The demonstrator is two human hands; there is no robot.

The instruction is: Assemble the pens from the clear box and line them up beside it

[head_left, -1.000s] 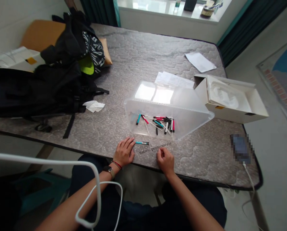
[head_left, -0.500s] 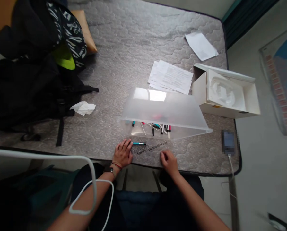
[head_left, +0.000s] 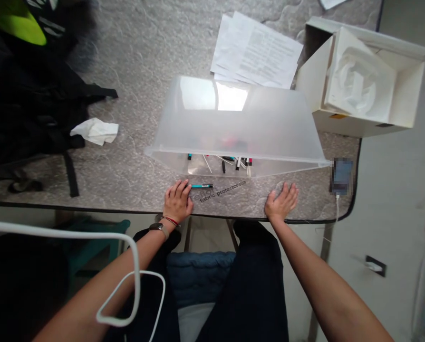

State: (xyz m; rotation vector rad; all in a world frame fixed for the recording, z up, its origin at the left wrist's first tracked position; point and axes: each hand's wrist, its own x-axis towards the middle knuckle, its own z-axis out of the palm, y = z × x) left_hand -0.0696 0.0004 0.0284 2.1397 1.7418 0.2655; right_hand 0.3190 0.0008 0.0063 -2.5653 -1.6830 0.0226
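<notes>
My left hand [head_left: 177, 201] lies palm down near the front edge of the quilted mattress, fingers stretched out. Its fingertips touch or cover the left end of a teal pen [head_left: 200, 186] with a black tip. Further right, my right hand [head_left: 282, 201] rests flat with fingers spread and nothing in it. Beyond both hands, a translucent plastic bin [head_left: 244, 123] is tipped on its side, its opening facing me. Several pens and thin white sticks lie at the opening, among them a black cap [head_left: 223, 166] and a white marker [head_left: 238, 164]; the bin wall blurs those deeper inside.
Printed papers [head_left: 257, 50] lie behind the bin. An opened white box [head_left: 365, 121] stands at the back right, with a cabled phone [head_left: 342, 175] in front of it. To the left are a crumpled tissue [head_left: 95, 131] and a black backpack [head_left: 30, 95]. A white cable [head_left: 55, 230] crosses the lower left.
My right hand has moved to the right and unfolded from a curled shape to spread fingers. My left hand stays by the pen. The view has tilted down and come closer.
</notes>
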